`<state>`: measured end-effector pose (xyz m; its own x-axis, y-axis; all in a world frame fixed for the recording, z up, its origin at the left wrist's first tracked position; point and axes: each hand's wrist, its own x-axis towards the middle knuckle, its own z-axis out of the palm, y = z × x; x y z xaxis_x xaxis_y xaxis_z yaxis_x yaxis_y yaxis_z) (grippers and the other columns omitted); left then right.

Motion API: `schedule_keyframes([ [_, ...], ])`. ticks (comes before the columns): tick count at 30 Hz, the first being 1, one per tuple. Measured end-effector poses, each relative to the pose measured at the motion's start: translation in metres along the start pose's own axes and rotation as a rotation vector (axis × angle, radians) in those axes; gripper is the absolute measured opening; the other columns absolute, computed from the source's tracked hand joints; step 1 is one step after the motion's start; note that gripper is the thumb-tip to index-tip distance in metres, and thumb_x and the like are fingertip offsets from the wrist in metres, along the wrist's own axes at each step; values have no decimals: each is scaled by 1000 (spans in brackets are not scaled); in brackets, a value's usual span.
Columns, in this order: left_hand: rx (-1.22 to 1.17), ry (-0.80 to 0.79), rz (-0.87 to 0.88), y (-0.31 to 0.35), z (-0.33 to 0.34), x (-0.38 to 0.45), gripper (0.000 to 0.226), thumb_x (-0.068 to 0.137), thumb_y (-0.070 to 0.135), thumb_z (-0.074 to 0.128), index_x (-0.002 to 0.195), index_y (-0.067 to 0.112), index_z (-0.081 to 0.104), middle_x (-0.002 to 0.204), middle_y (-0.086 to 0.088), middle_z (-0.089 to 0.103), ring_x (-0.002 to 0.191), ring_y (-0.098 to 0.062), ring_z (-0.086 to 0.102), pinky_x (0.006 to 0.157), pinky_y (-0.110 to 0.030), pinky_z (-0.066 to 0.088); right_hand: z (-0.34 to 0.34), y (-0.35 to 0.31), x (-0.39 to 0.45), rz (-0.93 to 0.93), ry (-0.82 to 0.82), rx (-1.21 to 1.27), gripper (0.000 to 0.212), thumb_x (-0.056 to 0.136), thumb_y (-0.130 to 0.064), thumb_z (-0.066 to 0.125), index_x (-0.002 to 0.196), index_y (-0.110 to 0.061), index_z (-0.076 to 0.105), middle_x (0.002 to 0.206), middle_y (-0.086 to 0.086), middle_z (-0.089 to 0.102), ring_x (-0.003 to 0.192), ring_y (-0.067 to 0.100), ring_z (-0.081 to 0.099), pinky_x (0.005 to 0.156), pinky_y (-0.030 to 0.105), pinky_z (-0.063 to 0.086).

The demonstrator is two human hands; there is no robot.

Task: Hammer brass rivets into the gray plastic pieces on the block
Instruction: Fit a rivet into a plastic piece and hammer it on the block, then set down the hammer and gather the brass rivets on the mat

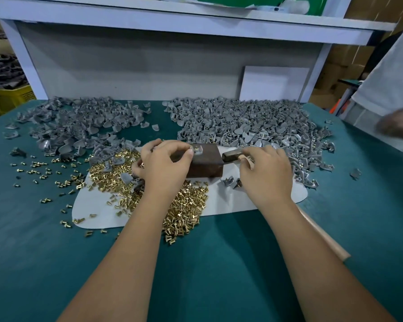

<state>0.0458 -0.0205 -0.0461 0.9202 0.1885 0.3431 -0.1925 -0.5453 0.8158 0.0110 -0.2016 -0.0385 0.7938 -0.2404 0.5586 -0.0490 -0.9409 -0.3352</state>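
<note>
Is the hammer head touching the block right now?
Touching, it seems: the head view shows the hammer head butted against the block at its right edge, no gap visible.

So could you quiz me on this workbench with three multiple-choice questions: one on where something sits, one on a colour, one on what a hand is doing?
1. Where does the gray plastic piece being worked on sit?
A. on top of the dark block
B. on the shelf above
C. in the yellow crate

2. What colour is the table cover?
A. red
B. teal green
C. white

3. What is the right hand doing?
A. lying flat and empty
B. pointing upward
C. gripping the hammer just behind its head

Answers:
1. A: the piece lies on the block, steadied by the left hand.
2. B: teal green shows all around the white mat.
3. C: its fingers curl around the hammer handle.
</note>
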Motion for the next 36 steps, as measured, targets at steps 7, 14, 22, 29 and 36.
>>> schedule_keyframes([
  [7, -8, 37, 149, 4, -3, -2, 9, 87, 41, 69, 86, 49, 65, 98, 33, 58, 129, -10, 31, 102, -38, 14, 0, -50, 18, 90, -369, 795, 29, 92, -29, 60, 122, -29, 62, 100, -8, 66, 93, 4, 61, 79, 23, 50],
  [14, 29, 61, 79, -1, -10, 4, 20, 88, 33, 69, 102, 47, 69, 103, 37, 53, 124, -9, 30, 102, -37, 16, 7, -57, 56, 124, -425, 726, 17, 88, -16, 68, 104, -22, 70, 101, -1, 71, 76, 9, 64, 78, 32, 57],
  [22, 385, 121, -96, -23, -24, 23, 42, 85, 15, 60, 118, 40, 65, 136, 12, 56, 136, -18, 27, 109, -51, 14, 22, -47, 58, 307, -174, 384, 63, 91, -29, 57, 148, -30, 29, 149, 3, 32, 138, 25, 26, 111, 46, 25],
  [29, 586, -114, -159, -32, -26, 20, 40, 84, 12, 59, 114, 37, 68, 113, 2, 65, 126, -28, 41, 112, -54, 20, 23, -85, 12, -76, -37, 371, 35, 90, -24, 58, 125, -27, 57, 116, -6, 50, 107, 9, 39, 94, 27, 36],
  [36, 436, 97, -85, -37, -41, 22, 38, 86, 10, 57, 113, 32, 70, 99, -5, 73, 100, -31, 61, 98, -43, 43, 26, -94, -20, -469, -148, 235, 21, 91, -14, 51, 101, -10, 68, 94, 4, 62, 94, 24, 53, 75, 36, 46],
])
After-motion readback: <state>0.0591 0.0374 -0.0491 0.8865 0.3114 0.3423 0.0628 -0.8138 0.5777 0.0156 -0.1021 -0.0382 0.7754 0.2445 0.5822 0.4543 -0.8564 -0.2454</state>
